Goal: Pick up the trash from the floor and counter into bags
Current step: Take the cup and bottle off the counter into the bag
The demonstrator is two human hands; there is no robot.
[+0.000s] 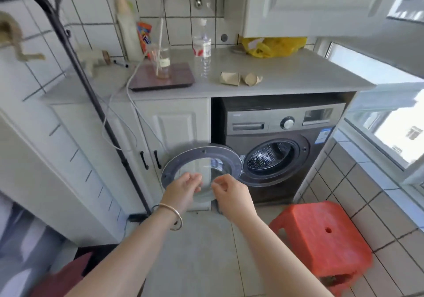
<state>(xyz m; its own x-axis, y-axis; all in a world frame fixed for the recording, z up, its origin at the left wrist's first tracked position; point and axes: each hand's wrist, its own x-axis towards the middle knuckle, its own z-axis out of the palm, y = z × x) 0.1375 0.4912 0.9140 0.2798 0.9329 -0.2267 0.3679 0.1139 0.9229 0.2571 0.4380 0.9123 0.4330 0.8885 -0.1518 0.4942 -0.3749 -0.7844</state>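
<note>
White tiles wrap this small laundry room. Two crushed paper cups (pixel 239 79) lie on the table (pixel 298 76). They are light and soft, so pinch a rim. Your left hand (pixel 183 187) and right hand (pixel 231 195) are half open, holding nothing I can see.

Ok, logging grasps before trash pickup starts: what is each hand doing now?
Left hand: open, fingers loosely curled, holding nothing visible.
Right hand: fingers pinched together; cannot tell if it holds anything.
</note>
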